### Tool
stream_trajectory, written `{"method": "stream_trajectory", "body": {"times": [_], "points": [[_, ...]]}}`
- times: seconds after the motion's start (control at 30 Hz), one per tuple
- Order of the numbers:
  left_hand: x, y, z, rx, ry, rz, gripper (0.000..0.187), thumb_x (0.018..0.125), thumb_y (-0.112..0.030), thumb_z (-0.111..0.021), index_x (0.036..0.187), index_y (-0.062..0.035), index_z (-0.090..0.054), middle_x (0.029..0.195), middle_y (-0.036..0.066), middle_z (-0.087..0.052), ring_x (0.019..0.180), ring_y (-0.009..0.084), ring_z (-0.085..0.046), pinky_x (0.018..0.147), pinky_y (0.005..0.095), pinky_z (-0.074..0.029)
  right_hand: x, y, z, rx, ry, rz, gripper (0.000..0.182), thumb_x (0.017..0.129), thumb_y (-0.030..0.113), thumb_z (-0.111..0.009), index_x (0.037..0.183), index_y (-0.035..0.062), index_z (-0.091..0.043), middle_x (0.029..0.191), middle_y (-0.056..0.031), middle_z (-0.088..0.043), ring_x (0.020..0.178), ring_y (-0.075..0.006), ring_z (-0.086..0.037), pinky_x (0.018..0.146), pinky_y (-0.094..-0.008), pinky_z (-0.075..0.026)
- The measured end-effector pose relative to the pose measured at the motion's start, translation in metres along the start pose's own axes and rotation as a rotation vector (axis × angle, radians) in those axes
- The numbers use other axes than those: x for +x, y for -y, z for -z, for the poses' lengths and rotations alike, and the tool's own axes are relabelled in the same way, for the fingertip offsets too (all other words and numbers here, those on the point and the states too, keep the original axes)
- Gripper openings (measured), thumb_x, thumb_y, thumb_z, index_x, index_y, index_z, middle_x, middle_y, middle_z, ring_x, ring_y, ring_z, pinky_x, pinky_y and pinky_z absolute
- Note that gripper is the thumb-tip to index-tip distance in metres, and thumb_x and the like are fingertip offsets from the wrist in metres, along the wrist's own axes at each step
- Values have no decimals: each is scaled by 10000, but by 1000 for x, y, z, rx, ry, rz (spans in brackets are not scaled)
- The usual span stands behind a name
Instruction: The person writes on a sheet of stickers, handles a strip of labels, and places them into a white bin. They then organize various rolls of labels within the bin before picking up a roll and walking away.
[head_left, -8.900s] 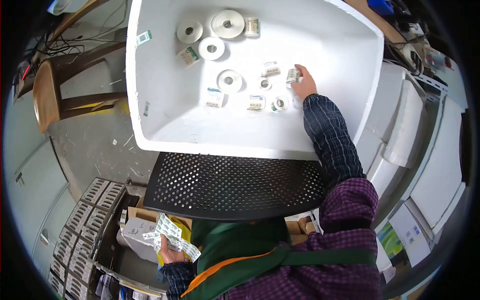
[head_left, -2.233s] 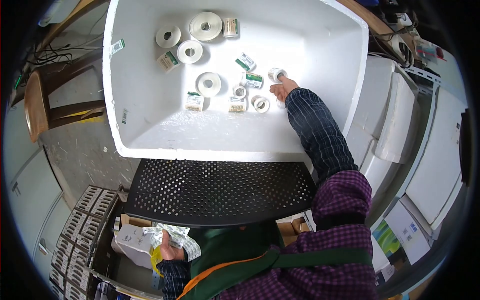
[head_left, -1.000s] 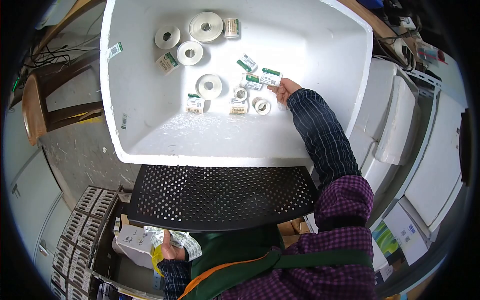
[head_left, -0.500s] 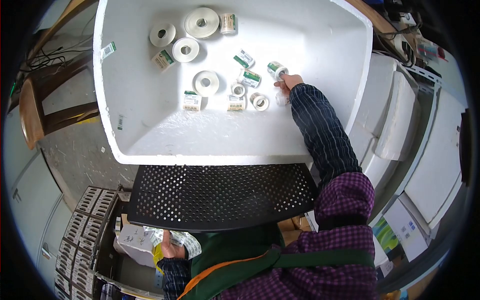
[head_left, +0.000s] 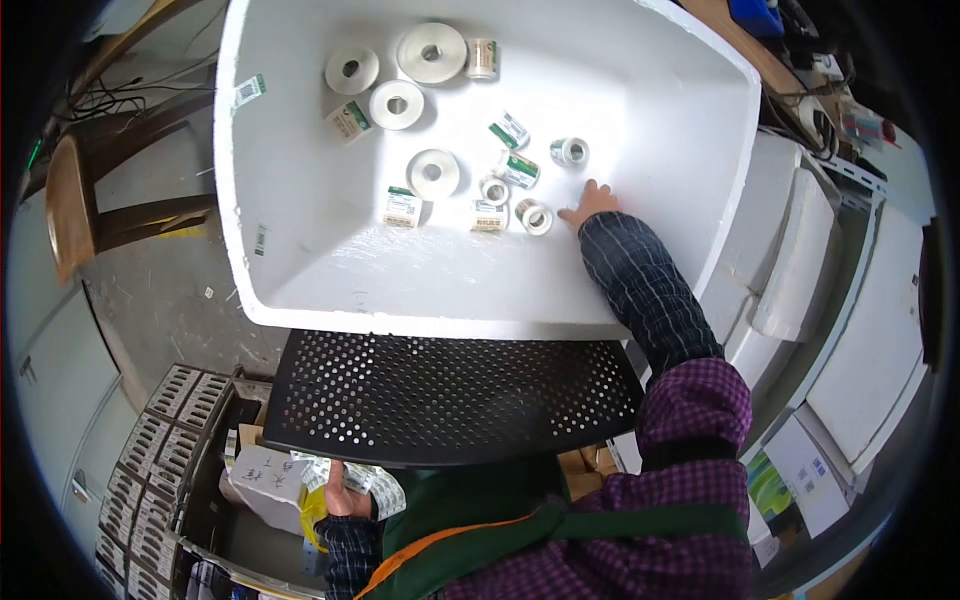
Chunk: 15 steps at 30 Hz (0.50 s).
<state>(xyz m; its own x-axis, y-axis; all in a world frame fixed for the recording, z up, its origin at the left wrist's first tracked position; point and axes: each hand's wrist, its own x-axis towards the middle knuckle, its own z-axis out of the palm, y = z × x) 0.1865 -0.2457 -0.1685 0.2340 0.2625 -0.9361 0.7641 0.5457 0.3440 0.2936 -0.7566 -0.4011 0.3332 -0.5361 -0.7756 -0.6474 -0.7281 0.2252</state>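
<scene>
Fingers of right hand (head_left: 590, 205) partly spread (underside hidden, can't tell any hold), near small white-and-green cylindrical label roll (head_left: 570, 152) inside white foam box (head_left: 430, 326); left hand (head_left: 343, 499) gripping white-and-green paper label strips (head_left: 389, 494)

And it's a workroom we're in, by the looks of it part packing station, part stockroom! Front and centre sits a big white foam box (head_left: 430, 327), with rolls of printed labels (head_left: 401, 207) scattered about inside. Down at the left, grey slot-patterned packs (head_left: 145, 455) stand stacked in rows, just near a white carton (head_left: 265, 475) with handwriting on it. Over on the right, bulky white boxes (head_left: 800, 250) line the side. Tangled cables (head_left: 90, 105) up at the left, a wooden chair (head_left: 68, 210), and a scuffed grey floor (head_left: 180, 320) flecked with scraps!
</scene>
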Motion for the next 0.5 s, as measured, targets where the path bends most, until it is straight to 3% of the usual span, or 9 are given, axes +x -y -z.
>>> {"method": "stream_trajectory", "body": {"times": [0.07, 0.17, 0.23, 0.27, 0.3, 0.37, 0.4, 0.5], "points": [[-1, 1, -1, 36, 3, -77, 378, 894, -150, -544, 1239, -14, -474, 1196, 77, -553, 1073, 236, -534, 935, 395, -419, 9, 0, -5, 15, -4, 5, 729, 696, 406, -714, 1233, 12, -416, 1199, -212, -479, 1104, -332, -507, 930, -381, -439], [-5, -2, -11, -6, -1, -45, 382, 895, -157, -545, 1243, -16, -472, 1204, 79, -551, 1082, 238, -533, 942, 396, -415, 23, -8, -10, -51, 11, -17, 685, 686, 309, -718, 1227, 20, -412, 1175, -214, -494, 1083, -327, -528, 912, -377, -453], [-4, -4, -6, -5, 2, -39, 380, 898, -162, -543, 1242, -16, -475, 1207, 79, -550, 1085, 236, -532, 945, 396, -414, 18, -16, -1, 96, 58, 136, 661, 677, 250, -725, 1228, 42, -424, 1178, -196, -493, 1108, -294, -514, 924, -373, -453], [-2, -3, -3, -4, 9, -32, 378, 900, -166, -541, 1241, -15, -477, 1210, 80, -549, 1089, 235, -531, 948, 395, -412, 13, -21, 1, 194, 21, 280, 648, 671, 149, -711, 1244, 70, -418, 1184, -177, -501, 1108, -279, -519, 911, -362, -462], [0, -2, 1, -4, 12, -24, 378, 900, -166, -541, 1241, -15, -477, 1210, 80, -549, 1089, 235, -531, 948, 395, -412, 4, -24, 7, 189, 20, 272, 648, 671, 149, -711, 1244, 70, -418, 1184, -177, -501, 1108, -279, -519, 911, -362, -462], [6, 1, 7, 14, 45, -41, 368, 906, -172, -531, 1232, -8, -485, 1208, 80, -552, 1083, 232, -535, 949, 394, -412, -18, -17, 24, 651, 64, 587, 634, 686, 37, -670, 1260, 93, -408, 1202, -141, -496, 1133, -270, -505, 943, -364, -455], [6, 1, 6, 13, 47, -39, 368, 906, -172, -531, 1232, -8, -485, 1208, 80, -552, 1083, 232, -535, 949, 394, -412, -28, -9, 29, 803, 89, 634, 654, 691, -68, -614, 1278, 113, -386, 1250, -123, -456, 1187, -259, -461, 1000, -380, -425], [2, -3, -4, 15, 46, -24, 374, 904, -175, -535, 1234, -6, -481, 1202, 79, -556, 1080, 231, -536, 949, 393, -412, -51, 12, 47, 917, 109, 724, 673, 696, -94, -593, 1293, 115, -363, 1307, -118, -397, 1254, -261, -389, 1049, -405, -373]]}}
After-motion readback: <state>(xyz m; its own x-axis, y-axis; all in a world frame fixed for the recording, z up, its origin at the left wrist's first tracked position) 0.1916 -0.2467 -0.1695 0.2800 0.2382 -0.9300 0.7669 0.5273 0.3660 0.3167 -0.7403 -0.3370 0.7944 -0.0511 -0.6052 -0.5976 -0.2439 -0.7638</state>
